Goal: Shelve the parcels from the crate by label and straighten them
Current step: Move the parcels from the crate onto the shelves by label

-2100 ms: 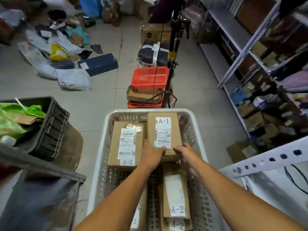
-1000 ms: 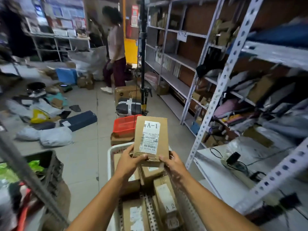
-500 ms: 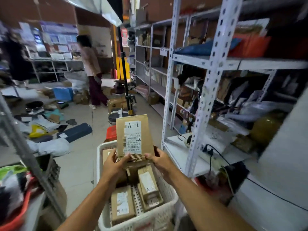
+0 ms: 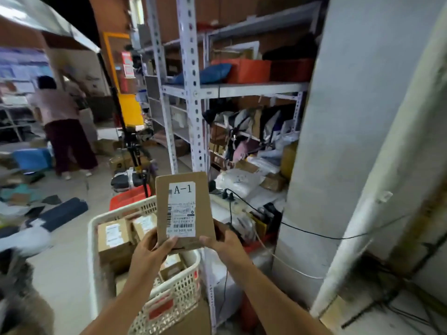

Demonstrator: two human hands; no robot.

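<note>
A brown cardboard parcel (image 4: 185,209) with a white label marked A-1 stands upright in front of me, above the crate. My left hand (image 4: 151,250) grips its lower left corner and my right hand (image 4: 223,240) grips its lower right corner. Below sits the white plastic crate (image 4: 174,288), holding several more labelled brown parcels (image 4: 113,239). The white metal shelving (image 4: 193,93) rises right behind the held parcel, its shelves crowded with bags and boxes.
A grey pillar (image 4: 350,141) fills the right side, with a white pipe and black cables beside it. A person (image 4: 63,122) stands at the back left. A tripod (image 4: 134,151) and a red basket (image 4: 130,197) stand behind the crate. Parcels litter the floor at left.
Both hands lifted the A-1 parcel out of the crate and hold it upright. My view swung up and to the right, from the crate to the shelving and the pillar.
</note>
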